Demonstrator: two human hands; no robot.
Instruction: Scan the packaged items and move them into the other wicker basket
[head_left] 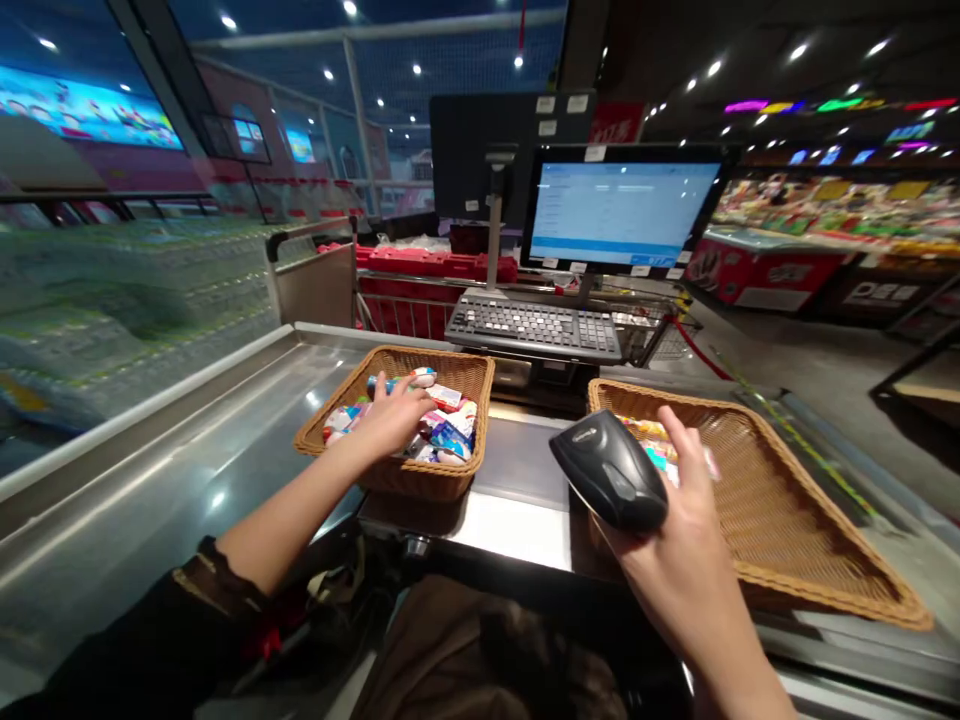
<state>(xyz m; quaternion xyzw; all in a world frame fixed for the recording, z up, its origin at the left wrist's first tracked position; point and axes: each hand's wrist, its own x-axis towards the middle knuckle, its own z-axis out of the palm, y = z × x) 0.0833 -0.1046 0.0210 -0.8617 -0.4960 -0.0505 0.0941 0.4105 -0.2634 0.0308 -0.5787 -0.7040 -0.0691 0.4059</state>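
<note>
My left hand (391,418) is over the left wicker basket (484,400), its fingers spread among the small colourful packages (450,440) lying there. It touches the packages, but I cannot tell that it grips any. In my right hand (686,520) is a black barcode scanner (611,475), tilted with its head toward the left. This hand is above the near-left part of the right wicker basket (795,490), one finger raised. A few bright packets (651,430) show in that basket behind the scanner, partly hidden by it and the hand.
Between the baskets lies a lit counter plate (517,525). Behind stand a black keyboard (536,325) and a lit monitor (622,210). A metal counter with a raised rim (150,425) runs along the left. Shopping carts (405,300) stand beyond the counter.
</note>
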